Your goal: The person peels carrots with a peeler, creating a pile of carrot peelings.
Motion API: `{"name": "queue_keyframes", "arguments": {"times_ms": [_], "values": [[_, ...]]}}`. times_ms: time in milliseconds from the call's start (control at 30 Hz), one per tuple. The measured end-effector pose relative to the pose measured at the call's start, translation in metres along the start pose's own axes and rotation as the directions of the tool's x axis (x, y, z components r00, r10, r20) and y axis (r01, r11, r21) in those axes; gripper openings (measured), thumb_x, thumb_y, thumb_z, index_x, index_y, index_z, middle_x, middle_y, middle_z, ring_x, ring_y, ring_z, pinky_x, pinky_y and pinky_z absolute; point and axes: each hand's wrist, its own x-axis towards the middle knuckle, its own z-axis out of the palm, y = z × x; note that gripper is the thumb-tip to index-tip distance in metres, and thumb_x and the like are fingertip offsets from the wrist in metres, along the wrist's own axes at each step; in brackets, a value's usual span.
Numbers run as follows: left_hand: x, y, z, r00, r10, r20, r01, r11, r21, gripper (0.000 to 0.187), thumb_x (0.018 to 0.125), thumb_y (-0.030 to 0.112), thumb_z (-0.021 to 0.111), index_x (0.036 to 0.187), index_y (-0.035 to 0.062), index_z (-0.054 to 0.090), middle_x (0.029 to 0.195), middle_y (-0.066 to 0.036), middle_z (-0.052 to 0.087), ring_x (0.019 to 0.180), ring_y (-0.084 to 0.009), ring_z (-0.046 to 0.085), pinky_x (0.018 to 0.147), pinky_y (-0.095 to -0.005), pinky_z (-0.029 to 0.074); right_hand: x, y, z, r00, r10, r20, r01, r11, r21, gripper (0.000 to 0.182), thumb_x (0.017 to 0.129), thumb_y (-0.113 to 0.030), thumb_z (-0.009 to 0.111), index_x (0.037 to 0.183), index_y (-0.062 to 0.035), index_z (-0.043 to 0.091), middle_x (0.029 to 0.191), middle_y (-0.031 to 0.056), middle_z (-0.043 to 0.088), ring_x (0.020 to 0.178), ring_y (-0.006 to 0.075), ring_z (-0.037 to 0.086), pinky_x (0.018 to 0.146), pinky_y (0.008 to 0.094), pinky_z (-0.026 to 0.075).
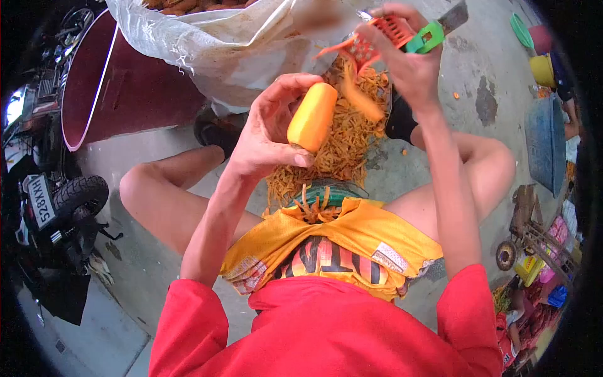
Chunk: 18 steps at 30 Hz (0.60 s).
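A peeled orange carrot (313,117) is gripped between the thumb and fingers of my left hand (271,125), above a heap of peel strips. My right hand (411,66), raised to the upper right, has its fingers around a green-handled tool (426,38) with a broad metal blade. Beside those fingers is a red-orange slotted plastic piece (391,32); I cannot tell whether it belongs to that tool. One blurred peel strip (362,102) hangs below it. The peel heap (342,141) lies between my legs, reaching a green rim (333,193) near my shorts.
A white sack (207,47) holding orange-brown roots (188,6) stands ahead, beside a large dark-red tub (129,94). To the left is a parked motorcycle (78,195). Along the right are a blue basin (545,144), a yellow container (541,70) and another person's red clothing (504,342).
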Motion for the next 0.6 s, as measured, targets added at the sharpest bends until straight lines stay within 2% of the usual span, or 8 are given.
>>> {"name": "queue_keyframes", "arguments": {"times_ms": [67, 167, 233, 300, 400, 467, 500, 600], "values": [[0.001, 0.0, 0.001, 1.0, -0.002, 0.001, 0.002, 1.0, 0.013, 0.101, 0.058, 0.014, 0.101, 0.144, 0.0035, 0.049, 0.133, -0.004, 0.059, 0.125, -0.016, 0.057, 0.111, -0.0327, 0.045, 0.003, 0.001, -0.005, 0.999, -0.042, -0.032, 0.039, 0.996, -0.082, 0.034, 0.086, -0.008, 0.086, 0.113, -0.0025, 0.066, 0.105, 0.0026, 0.07, 0.095, 0.0097, 0.065, 0.084, 0.0246, 0.054], [0.007, -0.002, -0.001, 1.0, 0.01, -0.008, -0.01, 0.999, 0.033, 0.094, 0.058, 0.013, 0.101, 0.137, 0.0035, 0.052, 0.133, -0.006, 0.058, 0.123, -0.0146, 0.057, 0.108, -0.0313, 0.046, -0.009, -0.032, 0.022, 0.999, 0.007, 0.051, -0.018, 0.973, 0.23, 0.032, 0.086, -0.009, 0.085, 0.112, -0.005, 0.066, 0.095, 0.0034, 0.074, 0.087, 0.0111, 0.073, 0.077, 0.0268, 0.059], [0.008, -0.002, -0.007, 1.0, 0.013, 0.016, -0.014, 0.999, 0.028, 0.092, 0.057, 0.011, 0.101, 0.134, 0.0037, 0.052, 0.133, -0.005, 0.057, 0.123, -0.0147, 0.056, 0.108, -0.0309, 0.046, -0.014, -0.038, 0.028, 0.971, -0.145, 0.189, 0.165, 0.982, -0.089, 0.029, 0.088, -0.01, 0.084, 0.111, -0.0045, 0.066, 0.094, 0.003, 0.074, 0.086, 0.0113, 0.073, 0.075, 0.0264, 0.059], [0.005, 0.001, -0.012, 0.992, 0.05, 0.114, -0.066, 0.988, 0.138, 0.093, 0.056, 0.01, 0.102, 0.134, 0.0039, 0.052, 0.132, -0.005, 0.057, 0.125, -0.0154, 0.056, 0.109, -0.0313, 0.045, -0.007, -0.021, 0.022, 0.993, -0.076, 0.092, 0.07, 0.995, 0.065, 0.031, 0.085, -0.012, 0.087, 0.109, -0.0052, 0.069, 0.099, 0.0029, 0.074, 0.085, 0.0093, 0.071, 0.074, 0.0238, 0.057], [0.002, 0.002, -0.004, 0.995, 0.067, 0.071, -0.075, 0.992, 0.105, 0.095, 0.056, 0.013, 0.102, 0.136, 0.0036, 0.052, 0.133, -0.004, 0.057, 0.125, -0.0157, 0.056, 0.109, -0.0322, 0.044, 0.01, 0.005, -0.004, 0.992, -0.091, 0.088, 0.099, 0.991, -0.089, 0.033, 0.091, -0.012, 0.082, 0.118, -0.006, 0.064, 0.097, 0.0053, 0.07, 0.088, 0.0136, 0.07, 0.077, 0.0292, 0.061], [0.002, 0.003, 0.001, 0.997, 0.065, -0.049, -0.062, 0.995, 0.075, 0.098, 0.055, 0.015, 0.102, 0.139, 0.0031, 0.052, 0.135, -0.005, 0.057, 0.126, -0.0161, 0.055, 0.11, -0.0323, 0.043, -0.002, -0.024, 0.009, 0.992, 0.119, 0.029, -0.123, 0.966, 0.227, 0.035, 0.083, -0.009, 0.088, 0.111, -0.0042, 0.068, 0.105, 0.0028, 0.071, 0.095, 0.0099, 0.066, 0.084, 0.0248, 0.053], [0.002, 0.0, -0.002, 0.996, 0.072, -0.054, -0.067, 0.995, 0.078, 0.098, 0.055, 0.015, 0.102, 0.139, 0.0031, 0.052, 0.135, -0.005, 0.057, 0.126, -0.0161, 0.055, 0.11, -0.0323, 0.043, -0.009, -0.033, 0.019, 0.993, 0.116, 0.036, -0.121, 0.965, 0.231, 0.035, 0.083, -0.009, 0.088, 0.111, -0.0042, 0.068, 0.105, 0.0028, 0.071, 0.095, 0.0099, 0.066, 0.084, 0.0248, 0.053], [0.002, -0.004, -0.003, 0.999, 0.04, 0.028, -0.039, 0.999, -0.011, 0.097, 0.056, 0.013, 0.102, 0.138, 0.002, 0.051, 0.136, -0.007, 0.056, 0.127, -0.0165, 0.056, 0.112, -0.0327, 0.042, -0.015, -0.037, 0.027, 0.983, -0.104, 0.153, 0.108, 0.994, -0.018, 0.03, 0.087, -0.008, 0.085, 0.109, -0.0048, 0.066, 0.103, 0.0017, 0.07, 0.093, 0.0093, 0.066, 0.083, 0.0247, 0.054]]}}
